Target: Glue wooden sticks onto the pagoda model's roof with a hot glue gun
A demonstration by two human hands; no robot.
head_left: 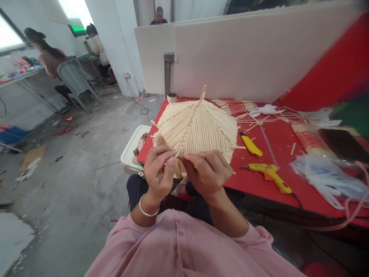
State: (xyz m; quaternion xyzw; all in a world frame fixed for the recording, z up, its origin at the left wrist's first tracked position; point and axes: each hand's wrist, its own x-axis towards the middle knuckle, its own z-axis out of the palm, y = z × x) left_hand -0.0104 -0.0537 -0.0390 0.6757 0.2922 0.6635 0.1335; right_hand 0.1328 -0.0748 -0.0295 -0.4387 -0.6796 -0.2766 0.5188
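A roof-like panel of pale wooden sticks (201, 127), laid in slanting rows that meet along ridges, rests on the red table, its near edge partly behind my hands. My left hand (160, 169) is closed in a pinch, and a short pale piece of stick (177, 155) shows at its fingertips. Close beside it, my right hand (206, 169) is closed too, thumb and forefinger pressed together near the same spot; what it grips is hidden. Right of the panel lie a yellow utility knife (251, 144) and a yellow hot glue gun (269, 175).
On the red table (248, 196) are bundled sticks (235, 106), a clear plastic bag (328, 179) and a dark phone (344, 142). A small tin (172, 97) stands at the back corner. Left of the table sits a white tub (131, 148). Other people sit farther off.
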